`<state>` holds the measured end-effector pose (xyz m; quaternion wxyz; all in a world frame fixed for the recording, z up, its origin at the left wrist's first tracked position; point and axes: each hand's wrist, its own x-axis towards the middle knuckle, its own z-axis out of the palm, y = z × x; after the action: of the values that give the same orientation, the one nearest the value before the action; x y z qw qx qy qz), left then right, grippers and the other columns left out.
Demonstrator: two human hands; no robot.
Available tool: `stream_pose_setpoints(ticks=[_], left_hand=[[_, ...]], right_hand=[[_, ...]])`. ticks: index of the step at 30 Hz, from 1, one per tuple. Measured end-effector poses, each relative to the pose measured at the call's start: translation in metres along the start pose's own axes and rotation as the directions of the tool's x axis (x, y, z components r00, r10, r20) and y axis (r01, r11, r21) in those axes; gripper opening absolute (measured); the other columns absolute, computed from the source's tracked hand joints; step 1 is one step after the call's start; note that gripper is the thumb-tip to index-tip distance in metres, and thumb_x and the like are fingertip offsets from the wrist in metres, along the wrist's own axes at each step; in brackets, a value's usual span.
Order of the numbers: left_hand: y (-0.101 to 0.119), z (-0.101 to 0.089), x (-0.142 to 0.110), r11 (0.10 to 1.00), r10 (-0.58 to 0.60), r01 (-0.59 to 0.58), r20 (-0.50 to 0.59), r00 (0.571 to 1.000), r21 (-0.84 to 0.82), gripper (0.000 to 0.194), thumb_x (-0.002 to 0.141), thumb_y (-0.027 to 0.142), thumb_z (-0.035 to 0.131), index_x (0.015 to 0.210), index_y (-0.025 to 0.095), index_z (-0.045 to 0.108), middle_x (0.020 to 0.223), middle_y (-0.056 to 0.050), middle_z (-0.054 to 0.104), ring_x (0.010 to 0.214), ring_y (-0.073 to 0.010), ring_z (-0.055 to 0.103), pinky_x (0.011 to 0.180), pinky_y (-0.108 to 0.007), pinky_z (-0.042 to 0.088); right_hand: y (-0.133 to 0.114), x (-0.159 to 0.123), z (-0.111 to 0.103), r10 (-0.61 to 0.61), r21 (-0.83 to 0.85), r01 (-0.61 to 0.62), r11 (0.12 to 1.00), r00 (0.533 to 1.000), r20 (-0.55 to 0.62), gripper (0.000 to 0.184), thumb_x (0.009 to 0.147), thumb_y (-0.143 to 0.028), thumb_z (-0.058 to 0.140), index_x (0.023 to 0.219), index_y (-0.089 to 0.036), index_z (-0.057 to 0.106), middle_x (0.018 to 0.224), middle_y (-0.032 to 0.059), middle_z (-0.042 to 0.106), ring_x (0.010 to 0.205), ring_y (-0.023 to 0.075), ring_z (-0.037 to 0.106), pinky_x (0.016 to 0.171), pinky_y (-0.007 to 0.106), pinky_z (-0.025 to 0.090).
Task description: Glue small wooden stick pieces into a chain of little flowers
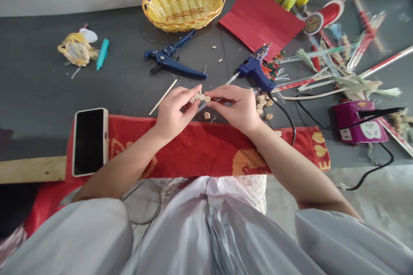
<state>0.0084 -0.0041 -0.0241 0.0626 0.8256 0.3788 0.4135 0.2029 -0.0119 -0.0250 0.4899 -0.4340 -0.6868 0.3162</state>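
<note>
Between my two hands is a small pale craft piece (200, 97), made up of little flower-like clusters of cut sticks joined in a row. My left hand (176, 109) pinches its left end with thumb and forefinger. At its right end, the fingertips of my right hand (235, 105) close on it. A loose stick cluster (207, 115) lies on the table just below the piece. More clusters (265, 102) sit beside my right wrist, partly hidden by it. A thin pale stick (163, 97) rests left of my left hand. Behind my right hand lies a blue glue gun (256, 73).
A red towel (196, 150) runs along the front edge under my forearms, with a phone (90, 142) on its left. Blue cutters (176, 62), a yellow basket (183, 6) and red paper (258, 19) lie behind. A purple power socket (358, 122) with cords and a spool (325, 16) are at right.
</note>
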Motion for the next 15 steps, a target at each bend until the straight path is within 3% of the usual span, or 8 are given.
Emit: stream_pose_setpoints(ticks=[15], left_hand=[[0.001, -0.0008, 0.0005, 1.0, -0.021, 0.021, 0.01, 1.0, -0.011, 0.028, 0.093, 0.023, 0.058, 0.117, 0.017, 0.069, 0.087, -0.002, 0.07, 0.067, -0.0079, 0.059, 0.066, -0.021, 0.051]], right_hand=[[0.0008, 0.0, -0.0009, -0.024, -0.027, 0.024, 0.999, 1.0, 0.002, 0.012, 0.08, -0.023, 0.074, 0.091, -0.02, 0.079, 0.088, 0.0037, 0.077, 0.076, 0.0139, 0.069, 0.068, 0.025, 0.058]])
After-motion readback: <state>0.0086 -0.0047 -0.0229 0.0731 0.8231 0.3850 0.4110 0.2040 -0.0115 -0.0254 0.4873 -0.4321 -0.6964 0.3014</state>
